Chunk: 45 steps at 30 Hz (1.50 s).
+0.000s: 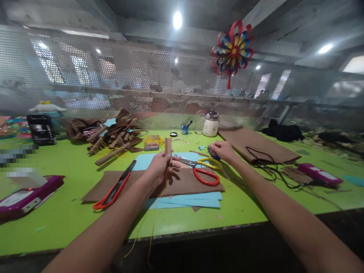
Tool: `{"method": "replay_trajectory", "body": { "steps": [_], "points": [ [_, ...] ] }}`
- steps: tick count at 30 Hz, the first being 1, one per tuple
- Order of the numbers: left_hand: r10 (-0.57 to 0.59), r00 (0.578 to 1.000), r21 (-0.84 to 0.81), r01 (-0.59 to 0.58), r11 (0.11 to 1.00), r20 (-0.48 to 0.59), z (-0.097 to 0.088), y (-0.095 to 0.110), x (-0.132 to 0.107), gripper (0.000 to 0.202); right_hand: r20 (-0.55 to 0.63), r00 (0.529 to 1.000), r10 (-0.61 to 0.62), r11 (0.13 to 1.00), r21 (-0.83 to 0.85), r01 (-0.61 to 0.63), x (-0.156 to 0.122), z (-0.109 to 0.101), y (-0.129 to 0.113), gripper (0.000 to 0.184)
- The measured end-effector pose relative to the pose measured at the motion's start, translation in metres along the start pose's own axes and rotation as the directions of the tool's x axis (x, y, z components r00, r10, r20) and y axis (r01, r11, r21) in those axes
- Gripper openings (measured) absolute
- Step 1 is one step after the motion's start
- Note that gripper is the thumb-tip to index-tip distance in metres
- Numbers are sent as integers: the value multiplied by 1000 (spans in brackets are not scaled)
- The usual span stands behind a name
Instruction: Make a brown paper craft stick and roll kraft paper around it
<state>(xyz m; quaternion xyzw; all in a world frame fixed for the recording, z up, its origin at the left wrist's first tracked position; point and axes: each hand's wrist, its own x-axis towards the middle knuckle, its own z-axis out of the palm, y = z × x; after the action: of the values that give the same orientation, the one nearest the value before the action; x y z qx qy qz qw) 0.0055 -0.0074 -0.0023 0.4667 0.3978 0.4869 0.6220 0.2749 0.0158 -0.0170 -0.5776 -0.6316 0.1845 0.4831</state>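
My left hand [157, 167] is closed around a narrow folded brown paper strip [168, 145], held upright. Yellow string [155, 223] trails from that hand down past the table's front edge. To the right, my right hand [224, 150] has its fingers closed at a small dark blue object [213, 152], mostly covered by the fingers. Between the hands lie scissors [206, 177] with one red and one yellow handle loop, on a brown paper sheet [187, 184]. Light blue paper [184, 201] shows under it. Red-handled scissors [113, 191] rest near my left forearm.
Behind are a pile of brown paper rolls [116, 138], a yellow-stringed clear box [152, 142], a blue jar [184, 130] and a cream bottle [210, 125]. Rightward lie brown paper [256, 144], a black cord [273, 172] and a purple device [320, 175]. A phone [42, 129] stands left.
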Motion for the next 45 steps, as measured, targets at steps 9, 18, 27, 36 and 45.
{"method": "replay_trajectory", "body": {
  "steps": [9, 18, 27, 36, 45],
  "points": [
    [-5, 1000, 21, 5, 1000, -2, -1, -2, 0, 6, 195, 970, -143, 944, -266, 193, -13, 2, -12, 24],
    [-53, 996, 87, 47, 995, 69, -4, -7, 1, 11, 284, 934, -216, 895, -325, 306, -19, 13, -14, 30],
    [-1, 995, 109, -9, 994, 99, -1, -8, -2, 10, 216, 952, -219, 902, -326, 282, -22, 17, -21, 30],
    [-3, 989, 146, -19, 989, 148, 0, -11, -3, 3, 208, 949, -237, 904, -310, 293, -23, 22, -17, 30],
    [-86, 973, 174, 49, 983, 214, 3, -11, -8, 8, 209, 954, -215, 900, -336, 277, -22, 18, -15, 31]
  ]
}}
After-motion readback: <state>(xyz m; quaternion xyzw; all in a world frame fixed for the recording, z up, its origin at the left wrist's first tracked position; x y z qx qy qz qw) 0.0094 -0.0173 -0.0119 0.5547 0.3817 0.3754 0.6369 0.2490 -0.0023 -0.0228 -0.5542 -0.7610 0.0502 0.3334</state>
